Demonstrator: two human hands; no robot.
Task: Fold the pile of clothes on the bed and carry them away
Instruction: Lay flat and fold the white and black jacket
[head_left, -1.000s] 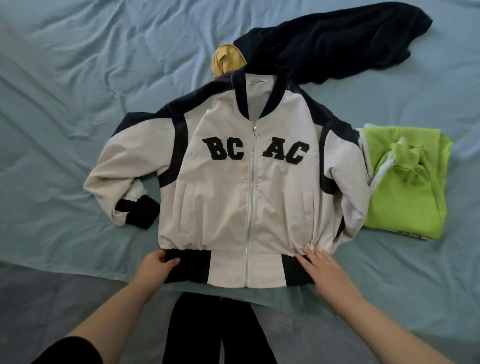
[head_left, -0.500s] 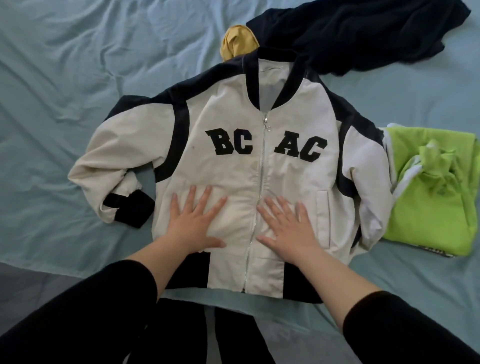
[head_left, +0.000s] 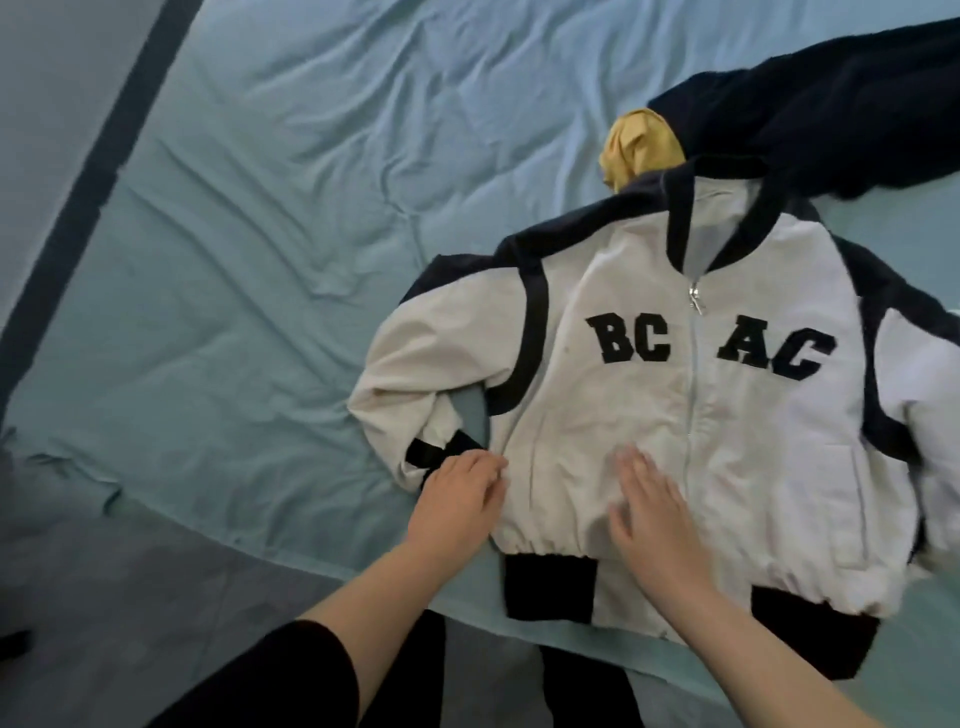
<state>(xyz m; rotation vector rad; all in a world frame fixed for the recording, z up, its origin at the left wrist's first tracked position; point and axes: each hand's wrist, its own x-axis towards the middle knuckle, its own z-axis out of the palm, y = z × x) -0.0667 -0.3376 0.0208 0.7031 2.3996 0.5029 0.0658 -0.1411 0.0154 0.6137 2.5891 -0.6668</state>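
To the left, the bed (head_left: 234, 260) is a wide stretch of rumpled blue sheet, good room for swinging a sleeve or turning a garment. Its near edge runs slantwise just below the hands, so anything drawn toward the person could slip off.

The white-and-navy zip jacket (head_left: 753, 415) lies face up on the right half, zipped and spread flat, its hem at that near edge. Its sleeve (head_left: 415, 364) bends back so the dark cuff (head_left: 441, 449) lies against the side seam. The left hand (head_left: 457, 499) is there, fingers bent onto the cloth; I cannot tell whether it pinches or only touches. The right hand (head_left: 649, 514) lies flat and released on the front, beside the zip.

Beyond the collar, a yellow garment (head_left: 641, 145) and a dark navy garment (head_left: 831, 104) lie unfolded. I judge this early: the jacket is smoothed but not yet folded, and nothing is carried off.
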